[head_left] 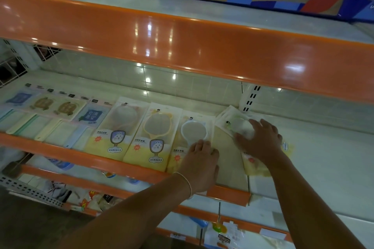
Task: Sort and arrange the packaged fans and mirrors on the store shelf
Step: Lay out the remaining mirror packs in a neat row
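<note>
1. The green-rimmed mirror pack (238, 125) lies tilted on the pale shelf (323, 157), its clear top showing a round glass and its lower part yellow, with a dark hang tab at the upper left.
2. The right hand (261, 139) lies flat on this pack with fingers spread and nearly straight, covering its middle.
3. Just left of that hand, past a bare strip of shelf, the white-rimmed mirror pack (193, 133) lies straight, round white frame above a yellow printed base.
4. The left hand (200, 159) presses on its lower part, fingers bent at the knuckles, a thin bracelet (187, 182) at the wrist.
5. Further left lie the yellow-rimmed mirror pack (155, 129) and pink-rimmed mirror pack (123, 121), side by side.
6. Beyond them, fan packs (60, 107) overlap in a row.
</note>
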The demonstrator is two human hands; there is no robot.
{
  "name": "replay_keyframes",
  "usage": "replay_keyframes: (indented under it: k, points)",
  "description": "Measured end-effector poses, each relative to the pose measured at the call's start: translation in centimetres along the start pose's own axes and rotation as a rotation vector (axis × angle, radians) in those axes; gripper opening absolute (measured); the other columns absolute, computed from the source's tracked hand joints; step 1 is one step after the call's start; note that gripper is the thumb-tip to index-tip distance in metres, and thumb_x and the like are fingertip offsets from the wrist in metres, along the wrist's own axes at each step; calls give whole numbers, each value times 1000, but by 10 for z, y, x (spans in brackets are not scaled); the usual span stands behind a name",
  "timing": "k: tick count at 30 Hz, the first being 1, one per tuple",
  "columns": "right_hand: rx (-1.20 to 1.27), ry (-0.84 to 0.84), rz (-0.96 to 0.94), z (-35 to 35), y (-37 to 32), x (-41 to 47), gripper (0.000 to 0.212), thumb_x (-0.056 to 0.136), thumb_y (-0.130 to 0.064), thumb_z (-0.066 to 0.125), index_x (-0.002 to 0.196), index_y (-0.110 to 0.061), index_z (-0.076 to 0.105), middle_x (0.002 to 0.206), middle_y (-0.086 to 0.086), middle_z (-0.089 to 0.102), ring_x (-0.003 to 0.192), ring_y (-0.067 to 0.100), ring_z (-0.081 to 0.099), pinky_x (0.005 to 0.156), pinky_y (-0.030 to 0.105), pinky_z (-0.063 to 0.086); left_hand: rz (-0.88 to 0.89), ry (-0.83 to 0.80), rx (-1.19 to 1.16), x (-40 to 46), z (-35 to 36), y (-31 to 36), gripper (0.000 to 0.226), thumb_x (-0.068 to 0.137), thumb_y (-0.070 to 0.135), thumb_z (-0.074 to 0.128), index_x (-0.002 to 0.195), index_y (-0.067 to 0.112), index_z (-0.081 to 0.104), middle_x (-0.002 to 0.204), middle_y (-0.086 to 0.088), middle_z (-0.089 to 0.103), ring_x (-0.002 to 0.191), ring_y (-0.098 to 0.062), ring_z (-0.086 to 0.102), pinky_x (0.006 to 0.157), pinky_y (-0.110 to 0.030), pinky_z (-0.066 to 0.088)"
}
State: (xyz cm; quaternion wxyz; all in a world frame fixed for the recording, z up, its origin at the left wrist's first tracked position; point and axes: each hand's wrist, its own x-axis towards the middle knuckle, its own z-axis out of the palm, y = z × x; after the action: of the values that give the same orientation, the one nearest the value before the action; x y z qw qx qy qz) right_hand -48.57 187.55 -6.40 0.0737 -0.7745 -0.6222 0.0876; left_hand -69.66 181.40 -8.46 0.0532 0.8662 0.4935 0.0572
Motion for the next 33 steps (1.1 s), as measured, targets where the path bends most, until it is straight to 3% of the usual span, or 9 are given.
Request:
replay_keyframes:
  k: [3, 6, 8, 13, 18, 23, 28, 33]
  points:
    - [-31, -84, 15, -4, 13, 13, 106, 62, -90, 46, 146, -30, 29, 155, 9, 29, 141, 34, 26, 112, 54, 26, 4, -26, 18, 0, 0, 0, 49, 92, 24, 47, 137, 5, 41, 147, -27, 29, 141, -43, 21, 118, -49, 14]
    - [-1, -156, 4, -6, 20, 19, 115, 48, -98, 42, 141, -31, 31, 139, 3, 49, 124, 29, 49, 102, 53, 39, 10, -51, 57, -2, 2, 0, 51, 88, 17, 50, 137, 4, 40, 148, -28, 26, 142, -43, 17, 119, -48, 10]
    - [6, -155, 3, -7, 20, 17, 110, 48, -97, 45, 136, -32, 36, 127, 1, 56, 113, 27, 55, 97, 51, 43, 10, -44, 57, -2, 3, -1, 49, 88, 15, 50, 135, 3, 42, 149, -28, 26, 142, -43, 17, 119, -47, 9]
    - [-52, -119, 34, -11, 16, 14, 102, 47, -92, 55, 128, -31, 42, 116, 5, 57, 107, 31, 54, 91, 47, 43, 11, -44, 52, -1, 2, 0, 51, 88, 17, 51, 137, 3, 41, 148, -27, 27, 142, -42, 18, 118, -47, 11]
    - [-41, -137, 112, -20, 12, 10, 111, 46, -82, 71, 136, -27, 37, 123, 12, 50, 115, 36, 50, 94, 47, 42, 22, -4, -5, 3, 0, -1, 46, 96, 28, 41, 136, 5, 43, 148, -24, 30, 141, -41, 23, 118, -49, 18]
    - [106, -83, 131, -24, 16, 1, 108, 50, -67, 82, 137, -19, 40, 119, 13, 56, 107, 32, 56, 82, 39, 47, 20, -8, -98, 14, -5, 2, 42, 97, 31, 40, 130, 6, 47, 144, -19, 36, 140, -35, 25, 114, -48, 26]
    - [194, -14, 240, -28, 35, -8, 80, 56, -53, 86, 116, -8, 56, 94, 4, 61, 83, 22, 54, 69, 32, 45, 18, -40, -109, 21, -9, 14, 42, 97, 31, 40, 130, 6, 47, 143, -17, 37, 137, -32, 27, 110, -44, 30]
    - [226, 31, 340, -30, 54, -18, 78, 55, -54, 86, 109, -5, 58, 99, 10, 64, 81, 23, 55, 65, 31, 43, 76, -64, -145, 24, -3, 23, 38, 96, 31, 42, 124, 6, 49, 139, -18, 40, 133, -32, 33, 105, -44, 37]
